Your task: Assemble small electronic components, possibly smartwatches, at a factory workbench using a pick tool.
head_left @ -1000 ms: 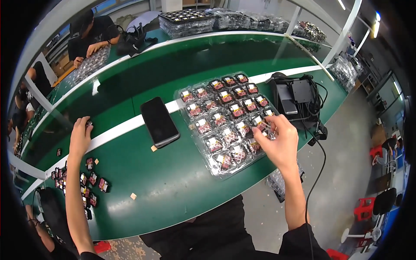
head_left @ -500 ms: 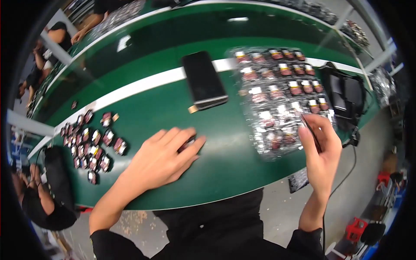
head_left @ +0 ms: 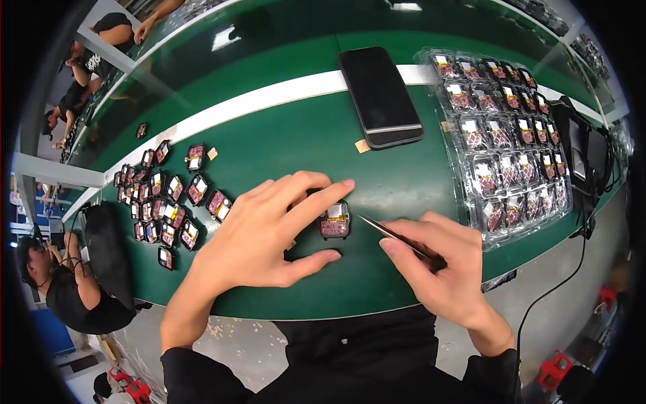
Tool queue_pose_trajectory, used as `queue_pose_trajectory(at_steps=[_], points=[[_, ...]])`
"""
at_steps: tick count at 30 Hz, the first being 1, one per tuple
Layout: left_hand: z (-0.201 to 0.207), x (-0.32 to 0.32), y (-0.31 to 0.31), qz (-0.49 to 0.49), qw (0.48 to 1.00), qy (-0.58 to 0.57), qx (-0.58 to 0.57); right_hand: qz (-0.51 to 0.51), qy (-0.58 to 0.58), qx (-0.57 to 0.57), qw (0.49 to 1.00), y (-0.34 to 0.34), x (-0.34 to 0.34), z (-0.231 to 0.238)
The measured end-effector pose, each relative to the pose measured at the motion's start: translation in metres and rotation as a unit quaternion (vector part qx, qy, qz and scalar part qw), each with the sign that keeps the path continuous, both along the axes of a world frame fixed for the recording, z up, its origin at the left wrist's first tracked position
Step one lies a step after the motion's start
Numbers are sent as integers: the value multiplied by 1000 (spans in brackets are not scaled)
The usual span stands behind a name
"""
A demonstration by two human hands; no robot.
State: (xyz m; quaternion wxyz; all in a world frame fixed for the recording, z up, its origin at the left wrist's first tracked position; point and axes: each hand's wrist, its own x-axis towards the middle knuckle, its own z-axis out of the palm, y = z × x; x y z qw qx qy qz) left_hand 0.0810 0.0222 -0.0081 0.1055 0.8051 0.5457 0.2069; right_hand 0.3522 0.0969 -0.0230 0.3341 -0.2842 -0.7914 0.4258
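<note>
A small square black-cased electronic module (head_left: 334, 225) with a red circuit board and a white patch lies on the green table. Around its left side, my left hand (head_left: 262, 232) is open, with thumb and fingers spread apart. Whether a fingertip touches the case I cannot tell. My right hand (head_left: 447, 273) grips dark metal tweezers (head_left: 404, 241), their tip pointing left, just short of the module. Many similar modules (head_left: 156, 209) lie loose in a cluster on the left. More sit in rows in a clear plastic tray (head_left: 464, 225) on the right.
A black smartphone-like device (head_left: 380, 97) lies toward the back, beside a small tan paper piece (head_left: 363, 146). A black bag (head_left: 584, 145) with a cable rests right of the tray. A white strip (head_left: 269, 99) crosses the green table (head_left: 289, 141). Other people (head_left: 81, 289) are at the left.
My right hand has come left from the tray, carrying the tweezers to the module. My left hand has opened, uncovering the module. The whole view has shifted somewhat.
</note>
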Motion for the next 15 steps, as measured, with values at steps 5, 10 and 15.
queue_pose_trajectory(at_steps=[5, 10, 15], points=[[-6, -9, 0, 4, 995, -39, -92, -15, -14, -36, 999, 5, -6, -12], [-15, -14, 4, -4, 994, -72, -79, -29, -2, -54, 998, 2, -4, -11], [-11, -7, 4, -11, 993, -74, -87, -4, 11, -30, 999, 7, 0, -15]])
